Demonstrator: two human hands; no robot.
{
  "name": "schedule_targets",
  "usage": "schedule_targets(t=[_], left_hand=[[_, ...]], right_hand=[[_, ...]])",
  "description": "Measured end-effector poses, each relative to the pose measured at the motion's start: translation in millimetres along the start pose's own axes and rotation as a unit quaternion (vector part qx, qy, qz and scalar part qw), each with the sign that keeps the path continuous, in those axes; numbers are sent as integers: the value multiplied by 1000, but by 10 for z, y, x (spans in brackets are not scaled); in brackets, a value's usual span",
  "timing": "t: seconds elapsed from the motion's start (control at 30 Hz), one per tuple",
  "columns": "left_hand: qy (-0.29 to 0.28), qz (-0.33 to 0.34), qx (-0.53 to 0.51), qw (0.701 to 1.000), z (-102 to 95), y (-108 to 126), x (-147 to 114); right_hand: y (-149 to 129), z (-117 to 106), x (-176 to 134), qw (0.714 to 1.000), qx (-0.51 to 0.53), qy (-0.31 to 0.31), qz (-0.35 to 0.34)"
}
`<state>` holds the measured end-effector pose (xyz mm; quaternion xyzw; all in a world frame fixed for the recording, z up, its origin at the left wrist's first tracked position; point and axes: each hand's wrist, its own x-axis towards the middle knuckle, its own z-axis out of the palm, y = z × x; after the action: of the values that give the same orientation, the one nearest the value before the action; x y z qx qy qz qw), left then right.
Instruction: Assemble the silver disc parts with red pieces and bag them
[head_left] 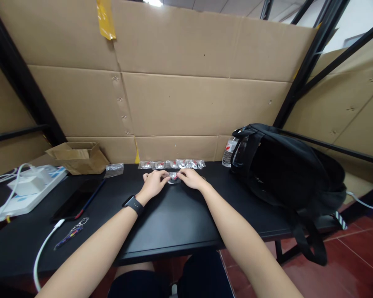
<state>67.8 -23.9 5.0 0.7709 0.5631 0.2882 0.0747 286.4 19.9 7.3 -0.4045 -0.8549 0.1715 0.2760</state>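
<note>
Between my two hands lies a small clear plastic packet [174,178] with a round, silvery and red item inside; its fine detail is too small to make out. My left hand [155,182], with a dark watch on the wrist, pinches the packet's left side. At its right side, the fingers of my right hand [190,179] close on the edge. Just behind my hands, several similar clear packets [160,165] lie in a row along the back of the black table [174,223].
A black backpack [286,169] and a water bottle [228,153] stand at right. Leftward are a paper bag [81,159], an empty-looking plastic sleeve [114,170], a dark phone or tablet [77,198], a keychain [71,234] and a power strip [34,196]. Cardboard [174,103] walls the back.
</note>
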Motion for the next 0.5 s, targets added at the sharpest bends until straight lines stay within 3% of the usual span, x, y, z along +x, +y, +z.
schedule_targets(t=[0.13, 0.27, 0.37, 0.5], left_hand=[[8, -51, 9, 999, -55, -103, 143], [12, -103, 66, 992, -108, -267, 476], [11, -131, 91, 987, -104, -339, 744], [15, -101, 117, 988, -23, -384, 920]], right_hand=[[126, -115, -15, 998, -26, 37, 43], [291, -303, -66, 990, -61, 62, 107], [389, -399, -122, 985, -80, 28, 147], [481, -491, -206, 980, -100, -9, 170]])
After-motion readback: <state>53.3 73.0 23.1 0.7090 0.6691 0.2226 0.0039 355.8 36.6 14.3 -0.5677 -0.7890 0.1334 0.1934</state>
